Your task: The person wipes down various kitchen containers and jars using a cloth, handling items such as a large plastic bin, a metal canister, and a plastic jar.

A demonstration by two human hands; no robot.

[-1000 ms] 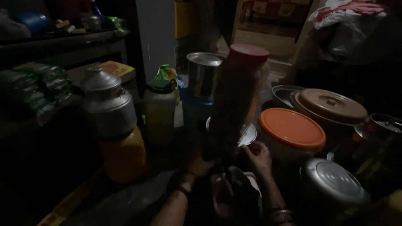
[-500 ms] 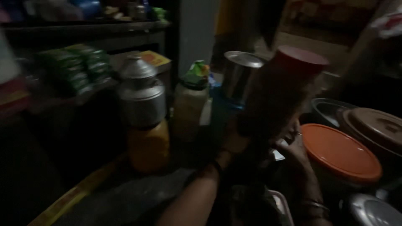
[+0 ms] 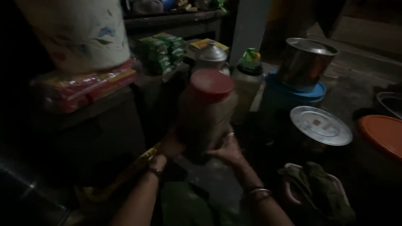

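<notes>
Both hands on one tall jar (image 3: 205, 113) with a red lid (image 3: 211, 85), dark contents, held upright and lifted in front of the person.

Left hand (image 3: 171, 144): wrapped around the jar's lower left side, fingers curled onto the wall, closed grip. Bangle on that wrist.

Right hand (image 3: 228, 147): cupped under and against the jar's lower right side, fingers (image 3: 224, 140) spread part-way along the base, thumb side up. Grasping, not clenched tight (lighting is poor, so exact finger contact under the base is hard to tell). Ring on one finger, metal bangles (image 3: 257, 193) on the wrist.

Around the hands:
- Just behind the jar, beyond the left hand: steel pot with a knobbed lid (image 3: 210, 54), mostly hidden by the jar.
- Beyond the right hand: pale plastic bottle (image 3: 247, 81) with a dark cap and a green wrapper on top.
- Further right of the right hand: shiny steel canister (image 3: 305, 62) standing on a blue lidded tub (image 3: 293, 98).
- Right of the right hand, near: round steel lid (image 3: 320, 124) on a dark vessel; past it, an orange lid (image 3: 383, 134) at the frame edge.
- Below right of the right hand: crumpled dark green cloth (image 3: 320, 190) in a pinkish basket.
- Left of the left hand, well apart: shelf (image 3: 83, 117) carrying red packets (image 3: 81, 90) and a pale floral sack (image 3: 79, 33); green packets (image 3: 161, 52) further back.
</notes>
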